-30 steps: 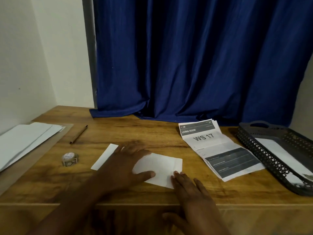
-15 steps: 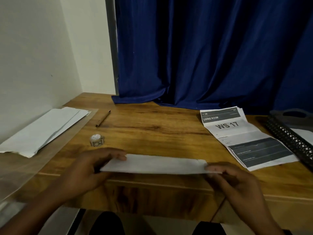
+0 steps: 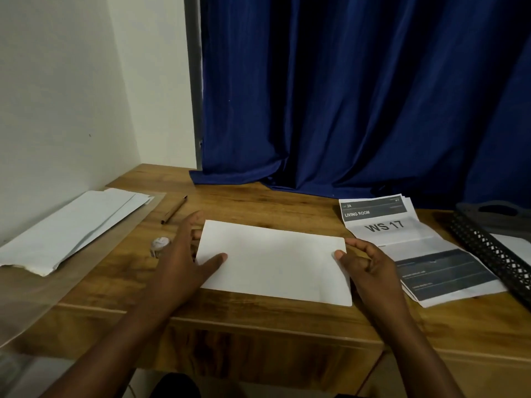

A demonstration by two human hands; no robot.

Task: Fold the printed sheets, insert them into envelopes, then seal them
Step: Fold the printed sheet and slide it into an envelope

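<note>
A white envelope (image 3: 274, 261) is held above the wooden desk (image 3: 258, 202), its plain face toward me. My left hand (image 3: 184, 254) grips its left end, thumb on the front and fingers behind. My right hand (image 3: 363, 265) pinches its right end with thumb and curled fingers. A stack of printed sheets (image 3: 408, 245) headed "LIVING ROOM" and "WS 17", creased into thirds, lies to the right. A pile of white envelopes (image 3: 71, 225) lies at the left beside the wall.
A brown pen (image 3: 174, 209) and a small roll of tape (image 3: 161, 244) lie left of the envelope. A dark mesh tray (image 3: 488, 248) holding white paper stands at the right edge. A blue curtain (image 3: 359, 96) hangs behind the desk.
Both hands lifted the envelope off the desk, held it edge-on at the front edge, then turned it so its flat face shows. The view shifted left.
</note>
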